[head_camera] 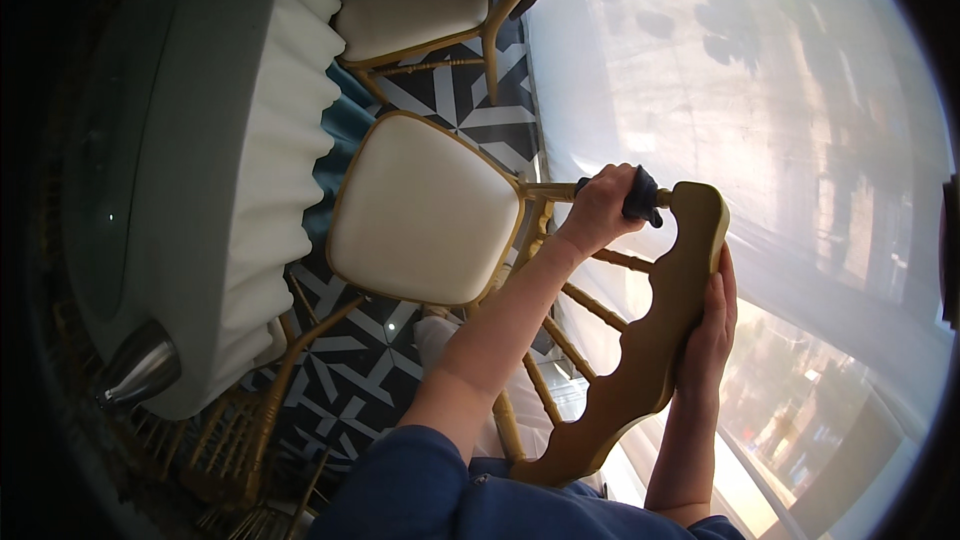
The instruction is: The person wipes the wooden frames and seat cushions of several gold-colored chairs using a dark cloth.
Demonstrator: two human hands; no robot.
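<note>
A gold chair with a white padded seat (427,210) stands before me, its back towards my body. My left hand (606,199) is wrapped around a dark blue cloth (642,196), which encircles the chair's side post (551,192) just below the top rail. The scalloped wooden top rail (649,345) runs down towards my waist. Against the outer face of that rail lies my right hand (712,322), fingers pointing along it; its thumb is hidden. Turned gold spindles (592,307) join the rail to the lower back, partly covered by my left forearm.
To the left is a table with a pleated white cloth (274,165) and a metal vessel (142,366) at its near corner. Another gold chair (412,4) stands beyond, more chairs (225,435) lower left. Sheer white curtains (675,90) hang at right. The floor (345,367) has black-and-white geometric tiles.
</note>
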